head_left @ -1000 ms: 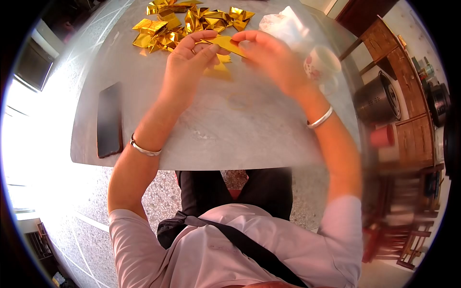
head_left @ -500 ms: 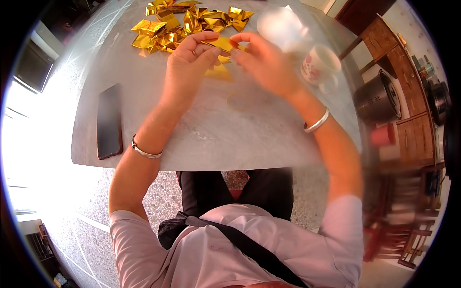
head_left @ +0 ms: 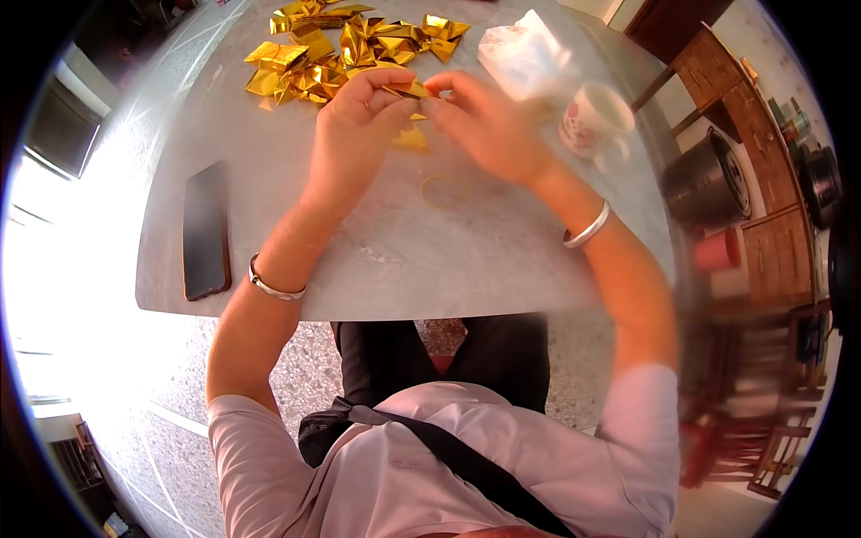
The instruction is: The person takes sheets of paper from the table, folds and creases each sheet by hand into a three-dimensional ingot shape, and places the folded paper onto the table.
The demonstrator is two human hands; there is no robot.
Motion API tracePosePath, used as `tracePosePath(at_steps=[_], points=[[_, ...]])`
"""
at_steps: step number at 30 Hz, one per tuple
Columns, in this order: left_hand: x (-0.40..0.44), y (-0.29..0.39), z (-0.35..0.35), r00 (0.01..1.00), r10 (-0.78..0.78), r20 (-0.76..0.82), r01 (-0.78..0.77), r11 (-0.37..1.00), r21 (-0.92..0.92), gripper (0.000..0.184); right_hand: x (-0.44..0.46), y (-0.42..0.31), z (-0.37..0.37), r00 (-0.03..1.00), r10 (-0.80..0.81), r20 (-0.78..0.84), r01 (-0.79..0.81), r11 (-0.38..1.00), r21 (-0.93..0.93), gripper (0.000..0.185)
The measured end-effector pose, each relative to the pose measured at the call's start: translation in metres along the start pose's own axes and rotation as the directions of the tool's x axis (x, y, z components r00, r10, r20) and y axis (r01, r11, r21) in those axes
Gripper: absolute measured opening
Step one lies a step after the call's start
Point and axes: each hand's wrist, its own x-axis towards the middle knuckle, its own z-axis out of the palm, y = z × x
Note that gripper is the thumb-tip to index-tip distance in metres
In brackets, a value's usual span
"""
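Note:
Between the fingertips of both hands is a small piece of gold foil paper [head_left: 408,90]. My left hand [head_left: 357,125] pinches its left part, and my right hand [head_left: 489,125] pinches the right end, with the two hands almost touching. Just below them, a flat gold sheet [head_left: 412,140] lies on the grey table [head_left: 359,251]. A pile of folded gold pieces [head_left: 314,72] sits directly behind my left hand. The fingers cover much of the held piece, so its exact shape is hard to make out.
A dark phone [head_left: 206,233] lies at the table's left. Behind my right hand are a crumpled white plastic bag [head_left: 525,56] and a patterned mug [head_left: 592,121]. A thin yellowish ring [head_left: 444,192] rests mid-table. Beyond the right edge stand a dark pot [head_left: 708,184] and a red container [head_left: 717,249].
My right hand has moved left, closer to my left hand. The held foil shows as a narrower piece now, where a wider flat face showed before.

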Motion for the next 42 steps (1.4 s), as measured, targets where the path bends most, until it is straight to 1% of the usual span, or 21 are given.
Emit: tracePosePath(at_steps=[3,4,6,9,11,13,15,16,17,19,22,25,27,28,31,33,34,36,37,38,42], points=[[-0.001,0.001,0.001,1.0,0.008,0.016,-0.008,1.0,-0.014,0.024,-0.002,-0.01,-0.002,0.999,-0.029,-0.022,0.028,0.997,-0.067,0.025],[-0.001,0.001,0.001,1.0,0.004,0.009,-0.004,1.0,0.015,0.023,-0.001,-0.005,-0.001,0.987,-0.148,-0.057,0.133,0.97,-0.205,0.023],[0.0,0.0,0.002,1.0,-0.005,-0.005,0.005,0.997,0.072,0.022,0.002,0.006,0.001,0.92,-0.385,-0.074,0.307,0.826,-0.472,0.022],[0.0,-0.006,-0.001,0.997,-0.003,-0.079,0.025,0.961,0.274,0.019,-0.003,0.0,0.0,0.932,-0.363,0.003,0.282,0.72,-0.634,0.025],[0.003,-0.021,-0.001,0.981,0.185,0.065,-0.182,0.73,0.658,0.018,-0.006,0.002,-0.004,0.923,-0.38,0.057,0.299,0.618,-0.728,0.03],[-0.005,-0.017,-0.009,0.99,0.128,-0.051,-0.065,0.762,0.645,0.016,0.001,-0.001,0.001,0.896,-0.427,0.119,0.354,0.528,-0.772,0.036],[-0.015,-0.005,-0.003,0.998,0.043,-0.036,-0.016,0.836,0.549,0.018,-0.003,-0.004,-0.001,0.862,-0.477,0.172,0.419,0.48,-0.771,0.042],[-0.012,-0.007,0.003,0.994,0.096,0.05,-0.096,0.577,0.811,0.017,-0.007,-0.006,-0.009,0.873,-0.45,0.188,0.423,0.507,-0.751,0.041],[-0.011,-0.015,0.01,0.982,0.142,0.126,-0.177,0.44,0.88,0.016,-0.013,-0.007,-0.017,0.893,-0.413,0.18,0.394,0.522,-0.756,0.04],[-0.008,-0.03,0.017,0.928,0.301,0.22,-0.321,0.345,0.882,0.017,-0.019,-0.011,-0.02,0.912,-0.388,0.13,0.347,0.567,-0.747,0.036],[-0.007,-0.017,0.025,0.964,0.267,0.001,-0.149,0.533,0.833,0.016,-0.02,-0.011,-0.026,0.935,-0.355,0.001,0.234,0.615,-0.753,0.029],[-0.006,-0.021,0.023,0.94,0.338,-0.052,-0.145,0.531,0.835,0.017,-0.024,-0.005,-0.032,0.959,-0.267,-0.092,0.087,0.59,-0.803,0.022],[-0.006,-0.016,0.018,0.969,0.245,-0.034,-0.099,0.509,0.855,0.015,-0.023,-0.008,-0.03,0.971,-0.22,-0.097,0.039,0.541,-0.84,0.018],[-0.006,-0.015,0.015,0.981,0.195,-0.025,-0.078,0.504,0.86,0.014,-0.02,-0.01,-0.027,0.975,-0.21,-0.077,0.059,0.575,-0.816,0.017],[0.0,-0.032,0.011,0.982,0.115,0.147,-0.172,0.247,0.954,0.012,-0.023,-0.028,-0.025,0.982,-0.175,-0.069,0.057,0.628,-0.776,0.016],[0.0,-0.054,-0.001,0.938,0.228,0.261,-0.239,-0.12,0.964,0.011,-0.021,-0.051,-0.018,0.972,-0.227,-0.063,0.094,0.621,-0.778,0.015],[-0.002,-0.055,-0.004,0.903,0.293,0.313,-0.218,-0.316,0.923,0.01,-0.02,-0.048,-0.017,0.959,-0.282,-0.032,0.158,0.624,-0.766,0.016],[-0.008,-0.017,-0.007,0.98,0.102,0.17,-0.174,0.028,0.984,0.004,-0.019,-0.031,-0.013,0.954,-0.293,-0.064,0.147,0.644,-0.75,0.011],[-0.003,-0.022,-0.019,0.988,0.152,0.033,-0.073,0.266,0.961,0.008,-0.013,-0.032,-0.006,0.946,-0.315,-0.078,0.145,0.626,-0.766,0.011],[-0.01,-0.008,-0.023,0.949,0.3,-0.094,-0.054,0.451,0.891,0.013,-0.007,-0.033,0.001,0.935,-0.344,-0.086,0.153,0.611,-0.776,0.012],[-0.013,-0.002,-0.024,0.952,0.29,-0.102,-0.046,0.46,0.887,0.017,-0.005,-0.024,0.006,0.936,-0.338,-0.1,0.15,0.639,-0.754,0.015]])
